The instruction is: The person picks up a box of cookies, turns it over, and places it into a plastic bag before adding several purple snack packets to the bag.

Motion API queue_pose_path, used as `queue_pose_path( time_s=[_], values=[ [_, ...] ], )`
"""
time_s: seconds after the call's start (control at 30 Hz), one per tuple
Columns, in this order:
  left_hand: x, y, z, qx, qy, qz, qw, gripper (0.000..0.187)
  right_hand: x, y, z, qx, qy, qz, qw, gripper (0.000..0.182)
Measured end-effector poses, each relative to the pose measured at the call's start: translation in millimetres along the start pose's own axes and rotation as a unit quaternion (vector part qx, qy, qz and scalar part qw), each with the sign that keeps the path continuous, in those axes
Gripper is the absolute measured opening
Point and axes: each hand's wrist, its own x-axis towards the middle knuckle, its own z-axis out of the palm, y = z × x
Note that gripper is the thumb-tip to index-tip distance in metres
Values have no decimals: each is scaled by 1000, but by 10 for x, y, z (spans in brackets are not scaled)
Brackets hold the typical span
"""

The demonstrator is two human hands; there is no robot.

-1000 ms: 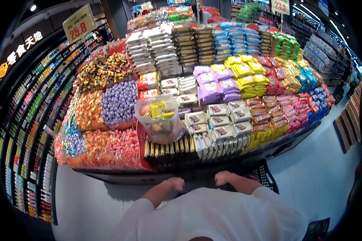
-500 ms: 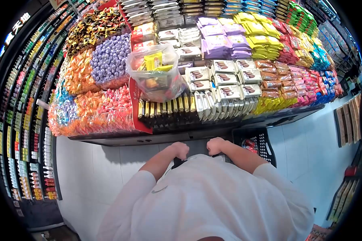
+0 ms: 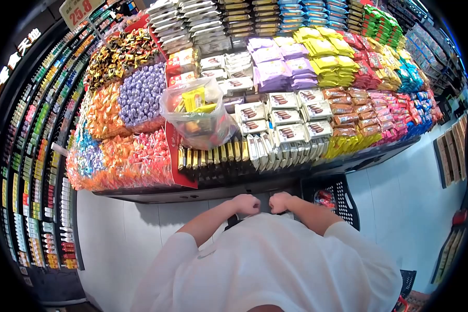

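My left hand (image 3: 247,204) is closed in a fist just in front of the white shirt (image 3: 281,255). Close beside it, my right hand (image 3: 280,202) is also closed, with a narrow gap between the two. Dark material shows at the edges of both hands, but what the fingers hold is hidden. Beyond them stands the candy display (image 3: 140,194), its front edge nearest my hands. A clear plastic bag (image 3: 208,130) with wrapped snacks inside rests on the display, among white boxes of chocolate wafers (image 3: 288,117) and upright dark-and-gold bars (image 3: 213,156).
A black basket (image 3: 343,200) with red packets stands on the floor to the right, against the display's base. Tall shelves of bottles (image 3: 41,182) line the left. Wooden slatted stands (image 3: 454,151) are at the far right. A price sign (image 3: 79,13) rises at the upper left.
My left hand has moved right, toward my right hand, and the gap between them has narrowed. The view has shifted slightly, bringing more of the price sign into sight. The bag has stayed in place.
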Motion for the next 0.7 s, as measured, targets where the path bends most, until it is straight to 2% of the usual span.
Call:
queue_pose_path(
  time_s=[0.03, 0.1, 0.13, 0.2, 0.23, 0.27, 0.3, 0.33, 0.4, 0.53, 0.7],
  values=[
    [77, 138, -64, 0, 26, 31, 999, 30, -20, 10, -9, 4, -38, 27, 999, 35],
    [22, 626, -377, -46, 105, 122, 986, 26, 25, 164, 150, 26, -32, 73, 996, 34],
    [41, 769, -445, -46, 136, 162, 976, 24, 143, 422, 461, 84, 60, 11, 995, 34],
    [-196, 1338, -819, -211, 73, 175, 959, 23, 4, 470, 395, 122, 46, 24, 991, 33],
    [-377, 1624, -1007, -302, 40, 218, 927, 23, -59, 503, 348, 162, 29, 37, 986, 33],
    [-585, 1872, -1226, -386, 7, 259, 885, 24, -66, 635, 314, 120, -51, 22, 991, 35],
    [-797, 2069, -1452, -370, -12, 351, 860, 26, -19, 625, 365, 51, -32, 61, 996, 34],
    [-936, 2257, -1597, -344, -14, 449, 824, 27, -92, 623, 333, 53, -24, 59, 997, 35],
    [-1180, 2578, -1840, -324, -67, 545, 771, 25, -187, 689, 323, 54, -10, 52, 997, 35],
    [-1243, 2824, -1775, -284, -48, 600, 747, 14, -245, 743, 405, 65, -29, 42, 997, 37],
    [-1197, 3161, -1886, -270, -24, 596, 756, 10, -204, 749, 387, 59, -28, 26, 998, 35]
  ],
)
